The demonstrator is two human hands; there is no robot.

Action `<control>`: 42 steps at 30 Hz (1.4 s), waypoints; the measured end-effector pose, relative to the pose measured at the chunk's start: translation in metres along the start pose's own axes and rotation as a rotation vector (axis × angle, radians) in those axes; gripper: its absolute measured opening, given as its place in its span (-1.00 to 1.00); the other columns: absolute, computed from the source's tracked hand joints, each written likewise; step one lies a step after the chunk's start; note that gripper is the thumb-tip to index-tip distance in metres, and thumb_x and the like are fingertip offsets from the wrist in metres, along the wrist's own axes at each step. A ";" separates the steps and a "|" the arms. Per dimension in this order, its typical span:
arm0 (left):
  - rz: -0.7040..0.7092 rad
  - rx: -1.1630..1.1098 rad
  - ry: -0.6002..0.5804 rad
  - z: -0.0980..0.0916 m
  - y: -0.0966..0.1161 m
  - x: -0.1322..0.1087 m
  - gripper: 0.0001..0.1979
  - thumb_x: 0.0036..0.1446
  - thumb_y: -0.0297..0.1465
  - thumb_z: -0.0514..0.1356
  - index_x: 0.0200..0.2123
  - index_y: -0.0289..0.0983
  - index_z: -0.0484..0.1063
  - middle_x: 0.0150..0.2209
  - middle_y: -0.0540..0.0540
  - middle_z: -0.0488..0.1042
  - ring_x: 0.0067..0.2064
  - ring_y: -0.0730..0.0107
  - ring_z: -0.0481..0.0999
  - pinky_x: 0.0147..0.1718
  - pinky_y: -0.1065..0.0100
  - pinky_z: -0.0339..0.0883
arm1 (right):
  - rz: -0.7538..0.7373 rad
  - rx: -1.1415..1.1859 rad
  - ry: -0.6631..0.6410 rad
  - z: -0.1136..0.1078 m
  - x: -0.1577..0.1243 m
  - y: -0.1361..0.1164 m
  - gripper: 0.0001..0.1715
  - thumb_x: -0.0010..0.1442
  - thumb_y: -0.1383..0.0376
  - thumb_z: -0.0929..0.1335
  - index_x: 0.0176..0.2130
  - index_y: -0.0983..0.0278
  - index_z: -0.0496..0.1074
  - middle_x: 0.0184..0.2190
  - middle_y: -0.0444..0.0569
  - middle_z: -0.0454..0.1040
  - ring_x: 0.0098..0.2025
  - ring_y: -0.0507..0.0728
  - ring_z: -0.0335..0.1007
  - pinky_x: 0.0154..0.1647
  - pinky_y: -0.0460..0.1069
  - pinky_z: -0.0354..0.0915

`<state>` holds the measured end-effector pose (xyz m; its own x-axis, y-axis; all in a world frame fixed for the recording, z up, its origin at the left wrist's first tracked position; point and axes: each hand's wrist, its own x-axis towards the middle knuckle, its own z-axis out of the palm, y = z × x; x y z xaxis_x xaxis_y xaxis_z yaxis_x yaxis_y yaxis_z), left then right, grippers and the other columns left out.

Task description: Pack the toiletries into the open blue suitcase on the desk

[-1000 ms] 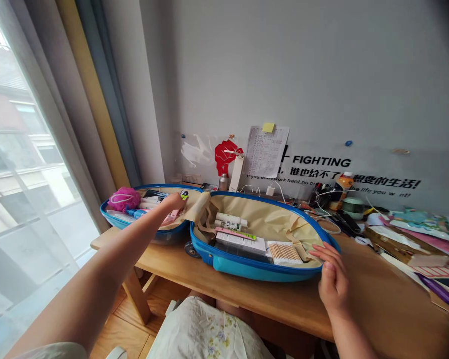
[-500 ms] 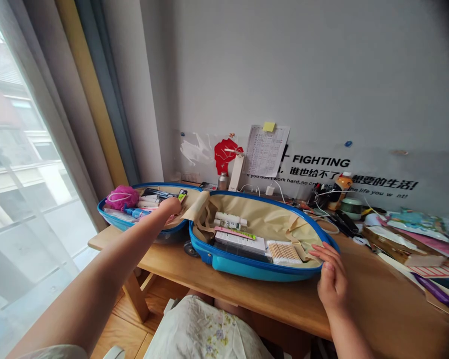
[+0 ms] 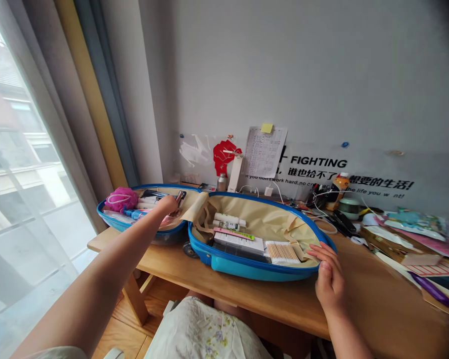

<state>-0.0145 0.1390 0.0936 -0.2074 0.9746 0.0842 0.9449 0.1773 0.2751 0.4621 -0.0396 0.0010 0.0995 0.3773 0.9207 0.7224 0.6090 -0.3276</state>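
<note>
A blue suitcase (image 3: 247, 271) lies open on the wooden table, its two beige-lined halves side by side. Over the left half, my left hand (image 3: 167, 204) is closed on a small dark flat packet (image 3: 181, 198); its fingertips are partly hidden. Around that hand are a pink bath puff (image 3: 121, 199), a blue item (image 3: 134, 214) and several tubes. My right hand (image 3: 330, 276) grips the right half's rim, fingers over the edge and thumb outside. Inside that half are cotton swabs (image 3: 283, 252), white tubes (image 3: 230, 219), a pink and green strip (image 3: 234, 233) and a white box (image 3: 243, 243).
Along the wall stand a metallic bottle (image 3: 221, 182), a white upright stand (image 3: 235, 173) and an orange-labelled bottle (image 3: 337, 192). Cables, a green jar (image 3: 348, 208) and packets (image 3: 415, 224) crowd the table's right side. A curtain (image 3: 97, 99) hangs at the left.
The packet in my left hand has turned, so its yellow-green face no longer shows. My left hand has shifted slightly left. My right hand stays on the rim.
</note>
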 end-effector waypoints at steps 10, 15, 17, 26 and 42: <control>0.140 -0.134 0.139 -0.038 0.045 -0.029 -0.72 0.29 -0.37 -0.04 0.00 -0.35 0.26 -0.21 -0.21 0.59 -0.22 0.29 0.58 -0.28 0.37 0.36 | -0.017 0.001 0.008 0.000 0.000 -0.001 -0.56 0.37 0.15 0.12 -0.25 0.24 0.49 -0.19 0.10 0.53 0.09 0.28 0.38 0.12 0.32 0.26; 0.515 -0.162 0.078 -0.033 0.094 -0.064 -0.70 0.26 -0.35 0.01 0.03 -0.26 0.30 -0.14 -0.13 0.55 -0.16 0.30 0.55 -0.18 0.35 0.37 | -0.041 -0.004 -0.003 0.000 0.000 0.001 -0.59 0.37 0.19 0.12 -0.22 0.24 0.48 -0.18 0.11 0.53 0.09 0.28 0.37 0.11 0.32 0.26; 0.667 -0.149 0.010 -0.024 0.111 -0.081 -0.67 0.22 -0.36 0.07 0.05 -0.23 0.34 -0.11 -0.10 0.54 -0.12 0.31 0.54 -0.11 0.36 0.37 | -0.041 -0.004 -0.003 -0.001 0.000 0.000 -0.58 0.37 0.19 0.12 -0.22 0.24 0.48 -0.17 0.11 0.53 0.09 0.28 0.37 0.11 0.32 0.26; 1.017 0.086 -0.244 0.025 0.139 -0.120 -0.67 0.14 -0.37 0.17 0.00 -0.23 0.44 -0.05 -0.15 0.49 -0.08 0.26 0.55 -0.05 0.35 0.37 | -0.039 -0.007 -0.003 0.000 -0.001 -0.001 -0.58 0.37 0.19 0.11 -0.22 0.25 0.48 -0.18 0.12 0.52 0.09 0.29 0.37 0.12 0.34 0.26; 0.969 0.230 -0.241 0.026 0.138 -0.123 -0.56 0.15 -0.28 0.19 0.11 -0.22 0.35 0.12 -0.25 0.40 0.11 0.10 0.45 0.07 0.19 0.32 | 0.003 0.011 0.000 0.000 -0.001 0.000 -0.55 0.36 0.11 0.13 -0.25 0.23 0.48 -0.21 0.10 0.52 0.07 0.29 0.37 0.12 0.34 0.24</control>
<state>0.1479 0.0475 0.0964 0.7039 0.7097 -0.0290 0.7100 -0.7042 -0.0016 0.4615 -0.0397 0.0004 0.1013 0.3792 0.9197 0.7145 0.6156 -0.3325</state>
